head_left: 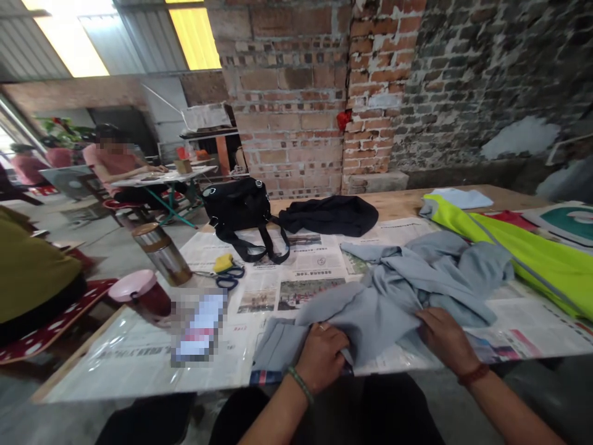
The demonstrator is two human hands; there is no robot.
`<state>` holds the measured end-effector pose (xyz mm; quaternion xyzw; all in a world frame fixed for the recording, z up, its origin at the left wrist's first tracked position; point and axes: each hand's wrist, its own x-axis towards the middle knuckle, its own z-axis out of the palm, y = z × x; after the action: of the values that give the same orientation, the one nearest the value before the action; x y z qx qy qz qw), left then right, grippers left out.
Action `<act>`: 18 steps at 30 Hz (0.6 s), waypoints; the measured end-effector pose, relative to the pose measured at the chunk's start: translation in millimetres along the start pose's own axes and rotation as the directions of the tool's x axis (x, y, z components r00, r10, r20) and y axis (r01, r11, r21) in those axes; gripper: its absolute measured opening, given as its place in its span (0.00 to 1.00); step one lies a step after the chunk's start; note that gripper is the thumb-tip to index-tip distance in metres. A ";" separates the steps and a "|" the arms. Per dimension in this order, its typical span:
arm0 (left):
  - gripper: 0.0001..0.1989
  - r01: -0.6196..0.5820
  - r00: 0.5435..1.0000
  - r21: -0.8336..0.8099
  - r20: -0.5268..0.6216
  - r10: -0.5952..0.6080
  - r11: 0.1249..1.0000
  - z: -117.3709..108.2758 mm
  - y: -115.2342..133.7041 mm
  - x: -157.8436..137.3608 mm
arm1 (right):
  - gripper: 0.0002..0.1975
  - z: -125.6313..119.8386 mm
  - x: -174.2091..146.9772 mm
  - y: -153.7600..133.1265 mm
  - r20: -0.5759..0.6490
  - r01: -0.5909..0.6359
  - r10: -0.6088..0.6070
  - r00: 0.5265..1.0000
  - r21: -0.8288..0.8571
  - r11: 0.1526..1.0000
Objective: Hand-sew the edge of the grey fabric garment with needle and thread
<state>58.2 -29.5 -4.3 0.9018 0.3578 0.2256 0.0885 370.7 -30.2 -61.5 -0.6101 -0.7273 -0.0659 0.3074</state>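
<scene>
A crumpled piece of grey cloth (pixel 370 303) lies across the newspaper-covered table near its front edge. My left hand (pixel 324 355), with a green bracelet at the wrist, has its fingers closed on the cloth's near left part. Farther right, my right hand (pixel 442 340), wearing a red bracelet, pinches another part of the same cloth. Between the two hands the fabric is slightly raised and folded. The fingertips of both hands are partly hidden by the folds.
On the left stand a pink-rimmed cup (pixel 143 296), a steel flask (pixel 162 253) and scissors (pixel 229 278). A black bag (pixel 238 207) and dark cloth (pixel 328 215) lie behind. At right are a neon-yellow garment (pixel 519 247) and an iron (pixel 567 221). A person (pixel 123 164) sits farther back.
</scene>
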 end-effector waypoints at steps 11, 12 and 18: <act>0.07 0.142 0.986 -0.274 -0.046 -0.161 0.951 -20.9 -10.6 -11.1 | 0.16 -8.3 34.4 -6.6 0.167 -0.321 0.314 0.935 0.014 0.947; 0.06 0.169 0.982 -0.277 -0.030 -0.184 0.946 -21.8 -9.5 -11.3 | 0.16 -10.2 34.3 -8.1 0.177 -0.338 0.326 0.928 0.036 0.941; 0.08 0.225 0.972 -0.301 0.006 -0.234 0.927 -22.7 -10.6 -9.4 | 0.21 -31.0 6.2 -17.3 0.064 -0.411 0.413 0.909 0.313 0.856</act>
<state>35.1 -28.3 9.1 0.8263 0.4237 0.2789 0.2447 365.6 -43.8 -28.5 -0.6933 -0.5800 0.1181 0.4111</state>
